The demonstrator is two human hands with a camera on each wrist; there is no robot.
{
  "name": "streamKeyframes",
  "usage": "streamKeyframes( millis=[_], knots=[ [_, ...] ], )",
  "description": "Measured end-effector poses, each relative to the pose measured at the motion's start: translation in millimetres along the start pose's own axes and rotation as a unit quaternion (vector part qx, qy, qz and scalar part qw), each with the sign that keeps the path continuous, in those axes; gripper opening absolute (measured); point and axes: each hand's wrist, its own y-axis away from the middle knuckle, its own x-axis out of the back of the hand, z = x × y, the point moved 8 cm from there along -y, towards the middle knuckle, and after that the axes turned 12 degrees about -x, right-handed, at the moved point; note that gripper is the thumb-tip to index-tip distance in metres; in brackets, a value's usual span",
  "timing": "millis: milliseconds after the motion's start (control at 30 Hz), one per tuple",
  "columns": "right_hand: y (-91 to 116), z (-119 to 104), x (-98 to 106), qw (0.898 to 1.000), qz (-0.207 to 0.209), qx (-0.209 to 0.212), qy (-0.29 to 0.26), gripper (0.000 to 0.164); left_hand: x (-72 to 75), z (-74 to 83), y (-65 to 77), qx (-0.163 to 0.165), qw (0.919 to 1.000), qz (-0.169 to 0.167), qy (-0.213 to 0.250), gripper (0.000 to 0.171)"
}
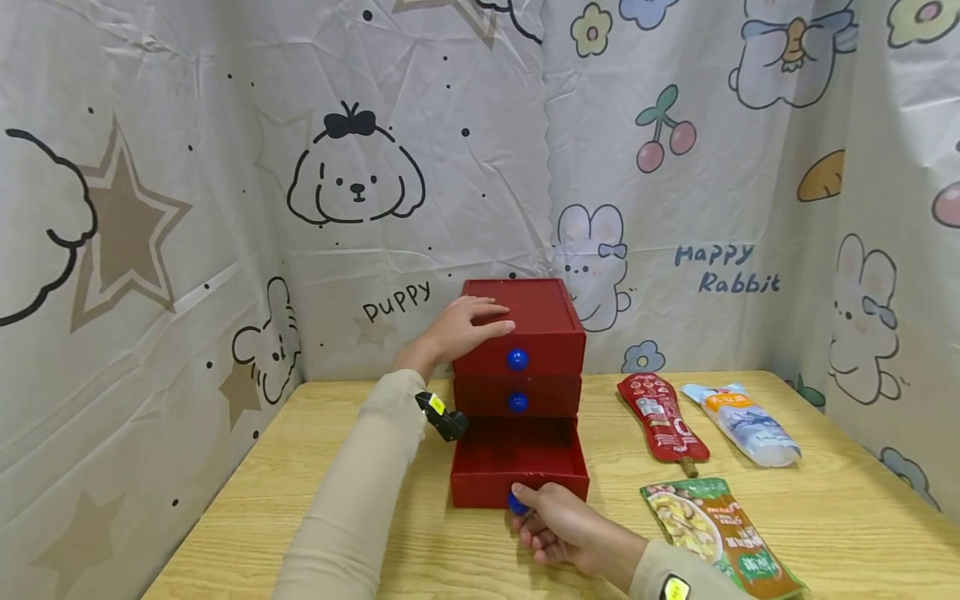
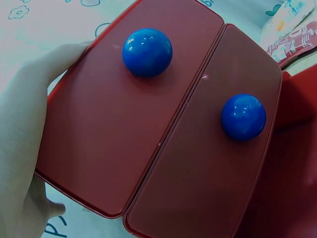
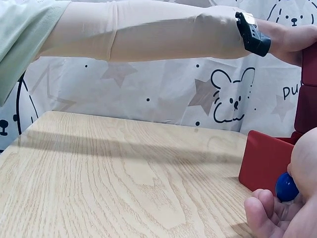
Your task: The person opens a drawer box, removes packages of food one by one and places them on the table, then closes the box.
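A small red chest of drawers (image 1: 519,354) with blue ball knobs stands on the wooden table. Its bottom drawer (image 1: 480,490) is pulled out, and the inside that shows is bare. My left hand (image 1: 467,327) rests on the chest's top at the left, fingers extended across it. In the left wrist view, the upper blue knob (image 2: 147,52) and the middle blue knob (image 2: 243,117) sit on drawer fronts that are in. With thumb and fingers, my right hand (image 1: 561,525) pinches the bottom drawer's blue knob (image 3: 286,187), partly hidden by the hand.
Right of the chest lie a red spouted pouch (image 1: 660,417) and a white-and-blue bag (image 1: 746,423). Closer to the front is a green-and-brown food packet (image 1: 720,533), partly covered by the right sleeve. A printed curtain (image 1: 480,183) hangs behind the table (image 1: 300,467).
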Motion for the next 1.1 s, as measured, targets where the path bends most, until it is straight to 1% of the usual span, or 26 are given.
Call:
streamKeyframes(
  millis=[300, 567, 800, 1100],
  knots=[
    [-3.5, -1.7, -0.8, 1.000, -0.001, 0.006, 0.000, 0.045, -0.5, -0.6, -0.7, -0.003, 0.9999, -0.003, -0.012, 0.058],
    [-6.4, -5.0, -0.6, 1.000, 0.001, 0.012, -0.002, 0.045, 0.3, 0.6, -1.2, -0.012, 0.9998, -0.001, -0.013, 0.058],
    [-6.4, -8.3, -1.0, 1.000, 0.002, 0.011, -0.003, 0.045, -0.3, 0.4, 0.0, -0.004, 1.0000, 0.001, 0.000, 0.057],
    [-5.3, -11.3, -2.0, 1.000, -0.002, 0.007, -0.002, 0.045, -0.4, -0.7, -0.5, -0.002, 1.0000, 0.000, -0.004, 0.058]
  ],
)
